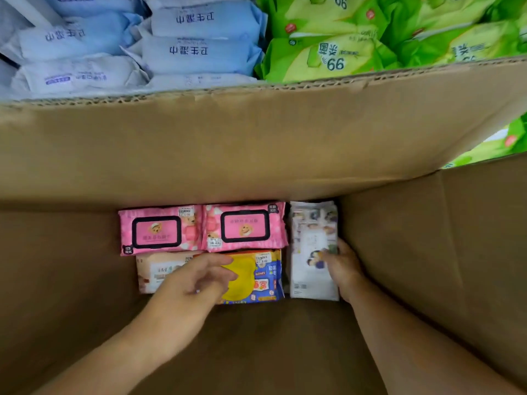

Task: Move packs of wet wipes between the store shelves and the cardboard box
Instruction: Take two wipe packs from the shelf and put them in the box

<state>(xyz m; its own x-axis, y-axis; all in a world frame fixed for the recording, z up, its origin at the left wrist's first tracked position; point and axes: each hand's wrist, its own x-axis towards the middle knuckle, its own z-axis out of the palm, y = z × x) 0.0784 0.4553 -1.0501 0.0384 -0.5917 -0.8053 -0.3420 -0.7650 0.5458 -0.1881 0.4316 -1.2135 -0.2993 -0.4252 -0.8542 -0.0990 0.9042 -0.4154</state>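
Packs (159, 230) lie flat on box (256, 143) floor, near far wall. Right hand (340, 266) grips white pack (312, 246) by right edge. Left hand (199, 277), fingers relaxed, hovers over yellow pack (256, 277), holds nothing. Packs probably soft, light, film slippery; take by long sides.

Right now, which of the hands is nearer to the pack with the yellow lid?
Left. The left hand is over the yellow-lidded pack, covering part of its lid; the right hand grips the white pack beside it, further right.
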